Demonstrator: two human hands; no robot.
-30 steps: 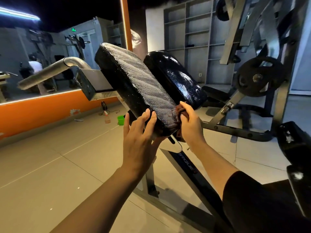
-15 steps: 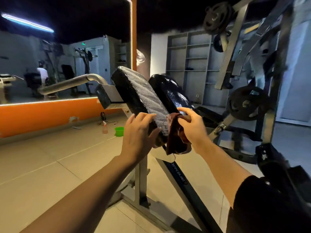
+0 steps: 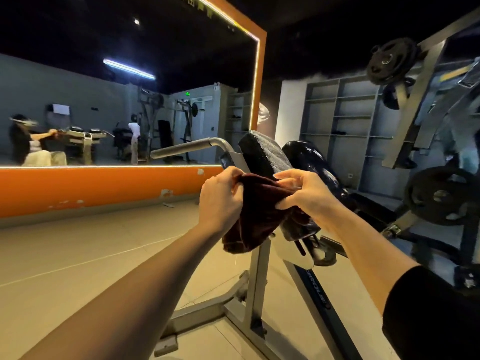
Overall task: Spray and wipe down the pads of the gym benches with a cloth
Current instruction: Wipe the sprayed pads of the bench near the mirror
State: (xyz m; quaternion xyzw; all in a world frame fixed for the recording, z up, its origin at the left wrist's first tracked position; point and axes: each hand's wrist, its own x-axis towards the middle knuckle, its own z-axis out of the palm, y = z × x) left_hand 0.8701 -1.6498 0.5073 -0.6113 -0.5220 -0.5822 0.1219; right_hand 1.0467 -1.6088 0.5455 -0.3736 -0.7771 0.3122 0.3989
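Dim room, bright mirror strip lights [image 3: 255, 81], blurred warped edges.

Left of the two pads [image 3: 265, 154], bare floor [image 3: 78, 255] lies open below the grey handle bar [image 3: 187, 148]. To the right, the weight plates [image 3: 439, 196] and steel frame [image 3: 415, 105] crowd close (little passage there).

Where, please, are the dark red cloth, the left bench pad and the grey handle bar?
dark red cloth [image 3: 255, 216]: head view, on its hanging middle folds.
left bench pad [image 3: 265, 152]: head view, on its streaked upper face.
grey handle bar [image 3: 181, 149]: head view, midway along the tube.
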